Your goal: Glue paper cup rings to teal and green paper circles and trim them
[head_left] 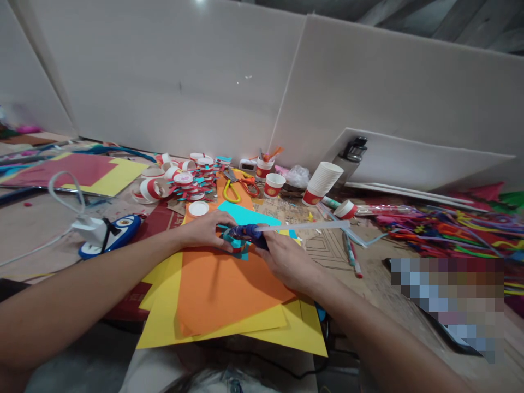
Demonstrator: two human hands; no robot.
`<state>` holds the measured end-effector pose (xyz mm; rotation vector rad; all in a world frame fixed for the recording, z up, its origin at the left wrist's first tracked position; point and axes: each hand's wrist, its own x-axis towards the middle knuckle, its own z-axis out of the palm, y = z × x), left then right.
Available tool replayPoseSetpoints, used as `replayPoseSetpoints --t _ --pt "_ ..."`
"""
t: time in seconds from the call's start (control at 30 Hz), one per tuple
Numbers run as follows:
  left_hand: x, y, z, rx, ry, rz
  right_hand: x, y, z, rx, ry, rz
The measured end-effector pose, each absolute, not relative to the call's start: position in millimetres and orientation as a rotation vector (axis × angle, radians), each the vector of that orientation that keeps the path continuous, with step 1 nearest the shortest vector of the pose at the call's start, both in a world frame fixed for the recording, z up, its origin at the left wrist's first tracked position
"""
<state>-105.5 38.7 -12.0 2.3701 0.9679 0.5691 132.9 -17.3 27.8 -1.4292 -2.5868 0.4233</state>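
My right hand [289, 259] grips a dark blue glue gun [254, 234], fingers wrapped around it, as a long translucent glue stick [309, 225] juts from its back, out above and to the right of my knuckles. Just left of that hand, my left hand [208, 230] holds a small teal-and-red paper ring [236, 245] between thumb and fingers; the gun's front end is right at the ring, though the fingers and gun partly hide where they meet. Below both hands lies an orange sheet [229, 295], with yellow sheets [159, 327] under it. A white paper disc [198, 208] rests just beyond my left wrist, and a light blue sheet [249, 214] lies just past my left fingertips. Farther beyond my hands are scissors [232, 191], a single paper cup [274, 185] and, past my right hand, a leaning cup stack [323, 183].
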Motion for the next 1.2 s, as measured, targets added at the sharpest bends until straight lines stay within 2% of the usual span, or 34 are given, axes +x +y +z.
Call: replayPoseSetpoints --t 0.3,1.0,1.2 --pt "-107 39 -13 2.389 0.978 0.57 140 -17 28 -1.437 -2.556 0.394" --pt "-106 38 -10 2.375 0.944 0.569 137 -20 31 -1.365 -2.432 0.756" --pt "-107 40 -14 2.394 0.953 0.575 136 -11 23 -1.355 -2.405 0.747"
